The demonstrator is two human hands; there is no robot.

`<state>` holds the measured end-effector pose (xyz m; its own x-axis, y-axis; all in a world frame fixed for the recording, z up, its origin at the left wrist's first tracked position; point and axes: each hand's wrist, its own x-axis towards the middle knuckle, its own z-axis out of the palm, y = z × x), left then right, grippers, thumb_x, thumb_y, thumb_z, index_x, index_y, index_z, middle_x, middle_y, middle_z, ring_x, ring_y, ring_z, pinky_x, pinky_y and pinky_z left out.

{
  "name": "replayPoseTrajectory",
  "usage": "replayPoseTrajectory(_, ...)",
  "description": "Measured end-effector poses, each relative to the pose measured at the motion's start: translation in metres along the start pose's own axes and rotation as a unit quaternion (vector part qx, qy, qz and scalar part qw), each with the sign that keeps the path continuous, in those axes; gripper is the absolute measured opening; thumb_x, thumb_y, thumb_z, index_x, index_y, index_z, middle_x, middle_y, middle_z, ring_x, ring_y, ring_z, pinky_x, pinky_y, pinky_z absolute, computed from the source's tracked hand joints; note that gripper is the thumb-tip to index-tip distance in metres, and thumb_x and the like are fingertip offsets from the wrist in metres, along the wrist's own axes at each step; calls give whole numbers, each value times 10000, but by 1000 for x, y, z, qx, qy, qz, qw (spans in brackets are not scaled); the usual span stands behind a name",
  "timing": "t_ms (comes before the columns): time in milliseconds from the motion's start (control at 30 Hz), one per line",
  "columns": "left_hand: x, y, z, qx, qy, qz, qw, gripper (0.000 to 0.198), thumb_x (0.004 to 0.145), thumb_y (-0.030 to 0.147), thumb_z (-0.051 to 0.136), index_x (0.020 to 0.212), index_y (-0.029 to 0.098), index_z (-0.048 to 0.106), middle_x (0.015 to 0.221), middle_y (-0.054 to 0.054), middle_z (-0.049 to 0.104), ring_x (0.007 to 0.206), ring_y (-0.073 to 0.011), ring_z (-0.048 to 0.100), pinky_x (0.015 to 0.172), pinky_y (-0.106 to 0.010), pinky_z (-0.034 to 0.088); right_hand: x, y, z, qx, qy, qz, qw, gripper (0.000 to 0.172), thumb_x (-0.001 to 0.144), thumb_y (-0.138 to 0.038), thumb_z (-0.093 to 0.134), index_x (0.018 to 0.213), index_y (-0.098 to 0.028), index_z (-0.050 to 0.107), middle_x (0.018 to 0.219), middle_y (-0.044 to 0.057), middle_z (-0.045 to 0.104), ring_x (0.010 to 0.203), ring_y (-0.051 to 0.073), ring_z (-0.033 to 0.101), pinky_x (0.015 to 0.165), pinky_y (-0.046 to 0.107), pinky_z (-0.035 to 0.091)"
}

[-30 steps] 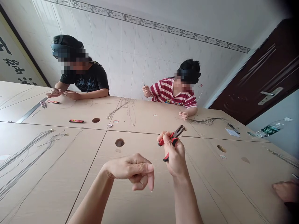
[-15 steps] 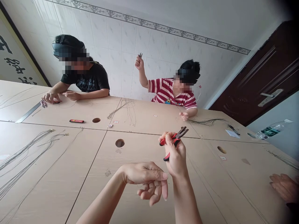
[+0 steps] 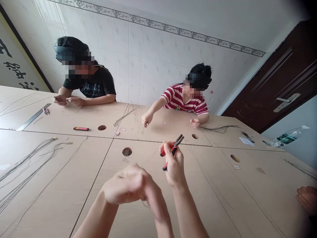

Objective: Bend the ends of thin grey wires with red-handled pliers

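My right hand [image 3: 174, 165] is raised over the wooden table [image 3: 74, 185] and is closed on a pair of red-handled pliers [image 3: 172, 149], jaws pointing up and to the right. My left hand [image 3: 126, 185] hovers just left of it and lower, smeared by motion, so its fingers cannot be read. A thin wire strand [image 3: 146, 205] shows faintly under the left hand. The two hands are close but apart.
Bundles of thin wire [image 3: 27, 158] lie at the left. A metal ruler [image 3: 33, 116], a small red bar [image 3: 81, 128] and round table holes [image 3: 126, 151] sit further back. Two people work across the table. Another person's hand [image 3: 307, 198] and a bottle [image 3: 287, 136] are at right.
My left hand moved left and turned, now blurred. My right hand shifted left with the pliers. The person in the striped shirt lowered a raised arm to the table.
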<state>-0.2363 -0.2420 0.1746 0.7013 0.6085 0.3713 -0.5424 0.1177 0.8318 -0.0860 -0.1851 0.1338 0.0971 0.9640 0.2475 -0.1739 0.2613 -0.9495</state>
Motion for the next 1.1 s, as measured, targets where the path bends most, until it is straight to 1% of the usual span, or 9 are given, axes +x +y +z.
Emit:
replayPoseTrajectory(67, -2, 10, 1, -25, 109, 113, 987, 459, 944, 529, 425, 764, 266, 756, 705, -64, 747, 557, -179, 683, 529, -282, 566, -6, 2, 9, -31, -12, -1, 999, 281, 909, -460, 549, 794, -207, 503, 810, 13, 547, 727, 143, 480, 717, 293, 419)
replayPoseTrajectory(167, 1, 24, -1, -6, 310, 261, 914, 409, 1000, 435, 345, 947, 379, 747, 1035, 11, 758, 941, -187, 721, 768, -306, 603, -15, 3, 21, -74, -35, -6, 997, 271, 927, -460, 511, 822, -211, 508, 806, 13, 546, 713, 147, 482, 727, 303, 433)
replayPoseTrajectory(233, 6, 30, -5, 15, 403, 309, 862, 407, 1012, 413, 323, 1038, 361, 725, 1257, 22, 672, 1227, -204, 584, 982, -356, 527, -19, 4, 27, -90, -52, -11, 995, 261, 936, -455, 492, 842, -212, 508, 800, 12, 533, 706, 149, 478, 719, 303, 437)
replayPoseTrajectory(300, 9, 32, -11, 17, 443, 327, 835, 395, 1015, 401, 324, 1105, 308, 698, 1370, -1, 592, 1360, -209, 443, 1106, -384, 417, -23, 4, 31, -97, -70, -24, 993, 246, 943, -439, 483, 843, -214, 500, 772, 2, 498, 711, 150, 474, 707, 294, 431)
replayPoseTrajectory(600, 11, 16, -49, 35, 508, 336, 792, 367, 988, 425, 403, 1112, 201, 666, 1382, -97, 579, 1317, -216, 496, 1125, -376, 377, -33, 1, 35, -119, -142, -64, 981, 166, 966, -360, 462, 872, -223, 463, 801, -3, 476, 677, 136, 426, 670, 285, 402)
replayPoseTrajectory(667, 13, 12, -51, 67, 509, 285, 809, 371, 974, 437, 435, 1073, 180, 684, 1342, -111, 610, 1277, -230, 533, 1090, -388, 408, -33, -1, 34, -140, -147, -81, 976, 165, 969, -348, 454, 861, -224, 453, 812, 3, 477, 691, 141, 436, 675, 290, 400)
replayPoseTrajectory(833, 20, 4, -40, 251, 454, 74, 852, 430, 963, 464, 435, 957, 134, 710, 1133, -136, 699, 1028, -235, 639, 871, -340, 510, -31, -4, 28, -177, -145, -108, 967, 142, 969, -323, 445, 860, -233, 434, 816, 13, 484, 731, 160, 474, 682, 309, 413)
replayPoseTrajectory(933, 23, 0, -33, 365, 408, 2, 837, 449, 974, 471, 397, 855, 151, 690, 890, -76, 699, 816, -182, 620, 761, -287, 482, -28, -7, 23, -179, -139, -121, 967, 120, 971, -298, 440, 867, -238, 443, 876, 35, 539, 794, 176, 513, 715, 328, 433)
replayPoseTrajectory(1100, 23, -8, -30, 466, 389, -58, 793, 481, 986, 498, 326, 695, 183, 543, 612, 24, 474, 555, -122, 413, 565, -253, 337, -20, -8, 14, -216, -107, -158, 958, 90, 966, -284, 447, 888, -241, 453, 841, 34, 566, 789, 188, 522, 732, 346, 430)
